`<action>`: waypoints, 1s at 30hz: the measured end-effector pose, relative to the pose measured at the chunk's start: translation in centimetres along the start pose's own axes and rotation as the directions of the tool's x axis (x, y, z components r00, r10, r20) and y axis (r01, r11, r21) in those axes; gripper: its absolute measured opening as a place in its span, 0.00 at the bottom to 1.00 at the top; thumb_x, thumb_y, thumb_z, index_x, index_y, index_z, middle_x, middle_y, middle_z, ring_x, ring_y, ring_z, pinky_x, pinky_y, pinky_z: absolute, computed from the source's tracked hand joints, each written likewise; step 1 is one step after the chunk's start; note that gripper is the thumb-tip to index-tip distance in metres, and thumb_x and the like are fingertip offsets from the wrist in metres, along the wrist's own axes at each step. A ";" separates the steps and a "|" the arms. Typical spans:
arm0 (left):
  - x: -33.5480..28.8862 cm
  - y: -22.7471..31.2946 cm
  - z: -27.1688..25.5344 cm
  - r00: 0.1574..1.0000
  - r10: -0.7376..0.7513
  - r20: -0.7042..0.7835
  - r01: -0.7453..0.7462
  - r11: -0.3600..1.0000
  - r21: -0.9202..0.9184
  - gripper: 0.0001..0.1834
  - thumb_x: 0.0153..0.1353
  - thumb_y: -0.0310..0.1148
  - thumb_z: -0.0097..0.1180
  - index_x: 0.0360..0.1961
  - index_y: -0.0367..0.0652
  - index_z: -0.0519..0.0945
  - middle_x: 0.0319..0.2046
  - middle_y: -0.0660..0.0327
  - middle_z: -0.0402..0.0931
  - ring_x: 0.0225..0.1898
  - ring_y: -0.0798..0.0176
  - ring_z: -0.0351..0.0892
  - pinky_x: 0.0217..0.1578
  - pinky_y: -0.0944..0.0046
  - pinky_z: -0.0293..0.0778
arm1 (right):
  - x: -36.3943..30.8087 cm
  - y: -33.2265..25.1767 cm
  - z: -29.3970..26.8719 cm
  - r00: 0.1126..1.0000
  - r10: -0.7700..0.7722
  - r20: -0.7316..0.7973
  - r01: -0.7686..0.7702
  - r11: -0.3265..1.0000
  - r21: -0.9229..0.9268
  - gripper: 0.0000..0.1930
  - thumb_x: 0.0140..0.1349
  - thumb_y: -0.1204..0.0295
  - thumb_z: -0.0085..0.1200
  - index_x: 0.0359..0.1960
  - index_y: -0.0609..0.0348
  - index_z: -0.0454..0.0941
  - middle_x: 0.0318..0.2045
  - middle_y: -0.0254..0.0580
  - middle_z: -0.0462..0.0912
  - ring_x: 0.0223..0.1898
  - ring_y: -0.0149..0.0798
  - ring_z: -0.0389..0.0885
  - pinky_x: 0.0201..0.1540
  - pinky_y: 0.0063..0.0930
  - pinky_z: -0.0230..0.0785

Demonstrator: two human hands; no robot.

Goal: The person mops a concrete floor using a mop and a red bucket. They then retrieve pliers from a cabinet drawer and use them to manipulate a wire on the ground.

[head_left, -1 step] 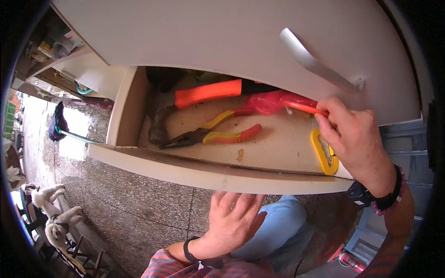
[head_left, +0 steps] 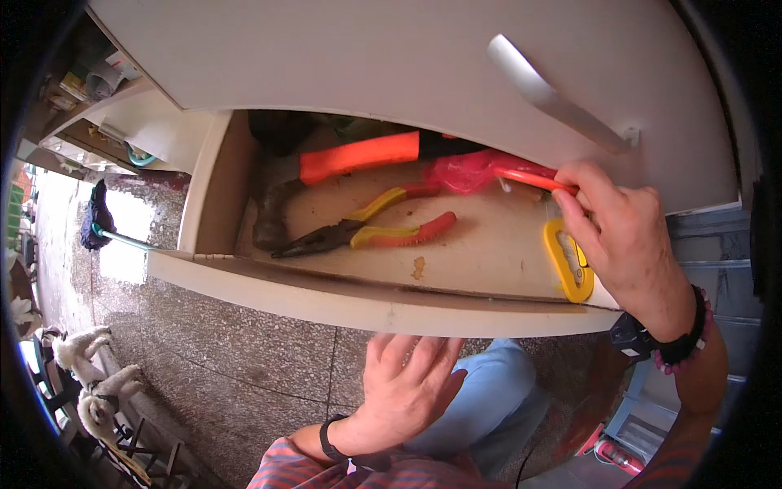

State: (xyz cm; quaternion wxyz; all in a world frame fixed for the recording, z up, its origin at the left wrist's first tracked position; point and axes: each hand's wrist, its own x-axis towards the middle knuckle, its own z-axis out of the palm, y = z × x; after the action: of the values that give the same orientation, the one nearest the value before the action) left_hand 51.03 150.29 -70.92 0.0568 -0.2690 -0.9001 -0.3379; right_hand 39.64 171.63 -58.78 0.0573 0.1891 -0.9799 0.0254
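Observation:
An open cream drawer holds tools. My right hand is at its right end, fingers closed on a thin orange-red handle that runs into a crumpled red plastic piece. Under that hand lies a yellow loop-shaped tool. Pliers with yellow and red grips lie in the middle. Behind them is a hammer-like tool with an orange handle and a dark head. My left hand is below the drawer's front edge with its fingers spread, holding nothing.
Above the open drawer is another cream drawer front with a metal bar handle. A dark mop lies on the speckled stone floor at left. Two small white dogs stand at lower left. My blue-trousered knee is below the drawer.

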 end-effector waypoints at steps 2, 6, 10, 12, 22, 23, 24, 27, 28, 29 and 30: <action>0.0 0.0 -0.1 1.000 0.003 0.012 -0.003 1.000 -0.013 0.29 0.38 0.38 0.66 0.47 0.46 0.77 0.45 0.59 0.68 0.50 0.52 0.62 0.45 0.49 0.61 | -0.2 0.3 0.3 0.998 -0.009 -0.058 0.013 0.998 0.067 0.06 0.57 0.74 0.55 0.35 0.57 0.72 0.18 0.48 0.76 0.21 0.50 0.79 0.23 0.39 0.69; 0.0 0.1 -0.1 1.000 0.027 -0.002 -0.027 1.000 -0.004 0.30 0.38 0.38 0.66 0.47 0.46 0.77 0.45 0.58 0.69 0.51 0.52 0.63 0.46 0.49 0.61 | -0.4 0.8 0.0 0.997 -0.034 -0.074 0.046 0.986 0.162 0.10 0.58 0.81 0.54 0.41 0.63 0.71 0.21 0.45 0.79 0.20 0.44 0.80 0.24 0.25 0.70; 0.1 0.3 -0.4 0.999 0.004 0.032 -0.004 1.000 -0.001 0.31 0.38 0.38 0.66 0.48 0.44 0.76 0.47 0.57 0.68 0.52 0.50 0.62 0.49 0.47 0.60 | -0.8 0.8 0.4 0.988 -0.075 0.133 0.018 0.923 0.384 0.16 0.58 0.83 0.47 0.49 0.63 0.67 0.38 0.51 0.78 0.40 0.50 0.79 0.43 0.33 0.70; 0.4 0.6 -0.7 0.999 -0.044 0.032 0.044 0.999 0.007 0.31 0.40 0.38 0.66 0.50 0.43 0.76 0.47 0.60 0.69 0.49 0.55 0.65 0.49 0.52 0.62 | -0.8 0.8 0.5 0.957 -0.166 0.238 0.052 0.905 0.423 0.19 0.58 0.84 0.44 0.53 0.63 0.65 0.45 0.53 0.76 0.48 0.52 0.77 0.49 0.36 0.68; 0.1 0.4 -0.1 1.000 -0.027 0.010 0.027 1.000 -0.008 0.33 0.36 0.37 0.67 0.49 0.43 0.75 0.48 0.56 0.67 0.52 0.49 0.61 0.49 0.49 0.60 | 0.2 -0.1 2.0 0.918 -0.156 0.364 -0.031 0.888 0.459 0.29 0.56 0.82 0.41 0.62 0.64 0.54 0.53 0.64 0.68 0.56 0.58 0.66 0.58 0.43 0.60; 0.1 0.4 -0.1 1.000 -0.030 0.008 0.031 1.000 -0.005 0.33 0.35 0.37 0.68 0.49 0.43 0.75 0.47 0.57 0.67 0.51 0.49 0.61 0.49 0.49 0.61 | 0.1 -0.4 1.9 0.912 -0.147 0.383 -0.020 0.916 0.401 0.29 0.55 0.82 0.41 0.62 0.64 0.54 0.53 0.63 0.67 0.56 0.58 0.66 0.59 0.42 0.60; 0.1 0.5 -0.2 0.999 -0.034 0.007 0.034 0.999 -0.003 0.34 0.35 0.36 0.68 0.49 0.43 0.75 0.47 0.57 0.67 0.51 0.49 0.62 0.49 0.49 0.61 | 0.1 -0.6 1.9 0.906 -0.137 0.401 -0.008 0.940 0.341 0.30 0.55 0.83 0.41 0.62 0.63 0.54 0.53 0.63 0.67 0.57 0.58 0.65 0.59 0.42 0.59; 0.2 0.8 0.0 0.999 -0.040 0.008 0.040 0.999 -0.017 0.34 0.35 0.36 0.68 0.50 0.43 0.75 0.47 0.56 0.67 0.51 0.49 0.62 0.49 0.49 0.61 | 0.0 -1.1 1.8 0.878 -0.091 0.470 -0.056 0.955 0.290 0.30 0.55 0.81 0.41 0.62 0.64 0.54 0.53 0.61 0.67 0.57 0.58 0.64 0.60 0.40 0.59; 0.2 0.8 0.0 0.999 -0.039 0.008 0.039 0.999 -0.017 0.34 0.35 0.36 0.68 0.50 0.43 0.75 0.47 0.56 0.67 0.51 0.49 0.62 0.49 0.49 0.61 | 0.0 -1.1 1.9 0.878 -0.090 0.470 -0.057 0.956 0.289 0.30 0.55 0.81 0.41 0.62 0.64 0.54 0.53 0.61 0.67 0.57 0.58 0.64 0.60 0.40 0.59; 0.2 0.8 -0.1 0.999 -0.043 0.014 0.044 0.999 -0.021 0.34 0.35 0.36 0.67 0.50 0.43 0.75 0.47 0.56 0.67 0.52 0.49 0.61 0.50 0.49 0.61 | 0.1 -1.2 2.0 0.871 -0.114 0.477 -0.030 0.958 0.284 0.30 0.55 0.81 0.41 0.63 0.64 0.53 0.52 0.61 0.67 0.57 0.58 0.64 0.60 0.40 0.58; 0.2 0.8 -0.1 0.999 -0.047 0.020 0.047 0.999 -0.026 0.34 0.36 0.36 0.67 0.50 0.42 0.74 0.48 0.56 0.67 0.52 0.49 0.61 0.50 0.50 0.61 | 0.3 -1.3 2.0 0.864 -0.136 0.485 -0.004 0.961 0.278 0.31 0.55 0.80 0.42 0.63 0.64 0.53 0.51 0.62 0.67 0.57 0.59 0.64 0.61 0.40 0.58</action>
State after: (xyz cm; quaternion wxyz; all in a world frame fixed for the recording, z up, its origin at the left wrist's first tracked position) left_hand 51.26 150.82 -70.26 0.0365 -0.2516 -0.9022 -0.3485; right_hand 39.66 170.15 -60.72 -0.2234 0.2289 -0.9414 0.1067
